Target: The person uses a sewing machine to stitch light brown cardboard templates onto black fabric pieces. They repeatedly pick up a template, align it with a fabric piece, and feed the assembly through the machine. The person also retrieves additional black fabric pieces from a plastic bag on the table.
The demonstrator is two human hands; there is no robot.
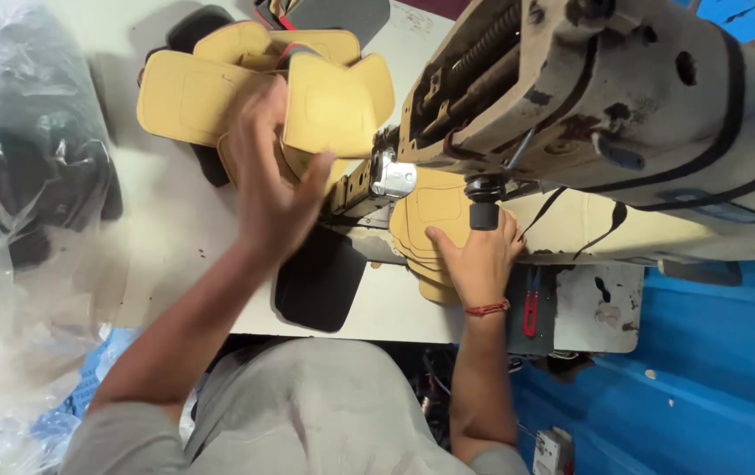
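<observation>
Left hand [276, 189] gripping tan panel [333, 105], right hand [479, 259] flat on tan stack [430, 211] beneath

Two hands show: the left hand [274, 180] and the right hand [479, 259]. One sewing machine [606, 105] stands at upper right. One red thread snip [531, 303] lies lower right. One clear plastic bag [17, 202] fills the left.
</observation>
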